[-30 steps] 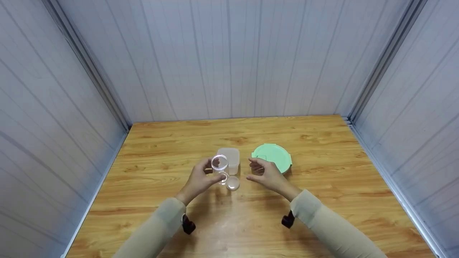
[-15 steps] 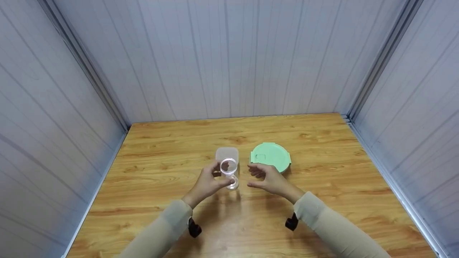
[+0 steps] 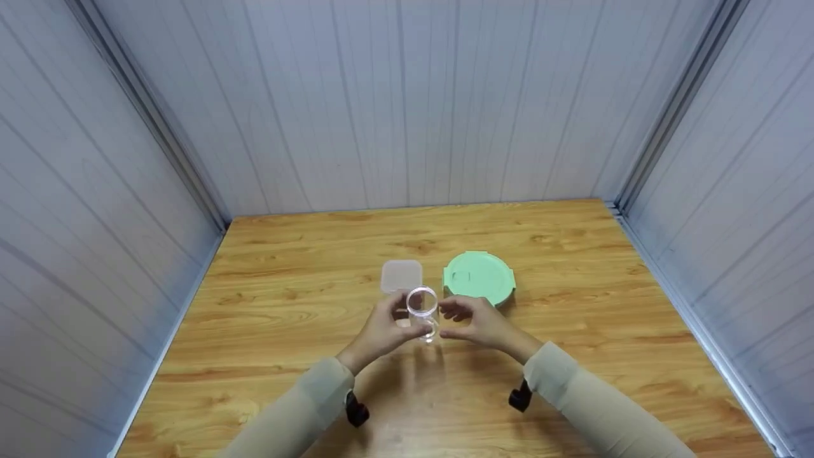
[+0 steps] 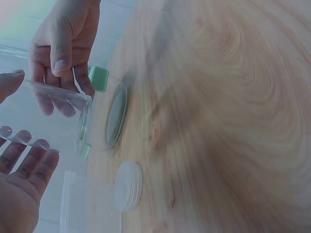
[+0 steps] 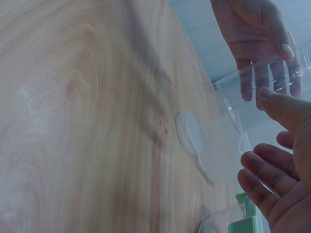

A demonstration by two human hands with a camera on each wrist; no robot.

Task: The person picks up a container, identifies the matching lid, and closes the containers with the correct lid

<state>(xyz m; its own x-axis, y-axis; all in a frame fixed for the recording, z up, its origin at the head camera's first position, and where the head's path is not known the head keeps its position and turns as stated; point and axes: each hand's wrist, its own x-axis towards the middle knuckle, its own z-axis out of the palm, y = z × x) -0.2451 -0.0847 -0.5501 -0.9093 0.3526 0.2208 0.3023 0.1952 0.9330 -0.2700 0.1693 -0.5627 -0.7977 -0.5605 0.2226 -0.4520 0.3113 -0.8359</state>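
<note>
My left hand (image 3: 386, 327) holds a clear, open-topped cylindrical jar (image 3: 423, 312) upright above the table, thumb on the near side and fingers behind it. Its fingertips show against the clear wall (image 4: 58, 104) in the left wrist view. Close by the jar's right side is my right hand (image 3: 480, 323), its fingers loosely bent and thumb apart from them. Whether the right thumb touches the jar I cannot tell. Below the jar a round whitish lid (image 4: 129, 187) lies on the table; in the head view the left hand and jar mostly hide it.
Behind the jar stands a translucent rectangular container (image 3: 401, 275). To its right is a round glass bowl with a mint-green clip lid (image 3: 481, 277). The wood-grain table (image 3: 305, 254) is bounded by pale panel walls (image 3: 407, 114) at the back and sides.
The left hand has carried the jar to the right, toward the right hand, so it now covers the round lid in the head view. The right hand has barely moved.
</note>
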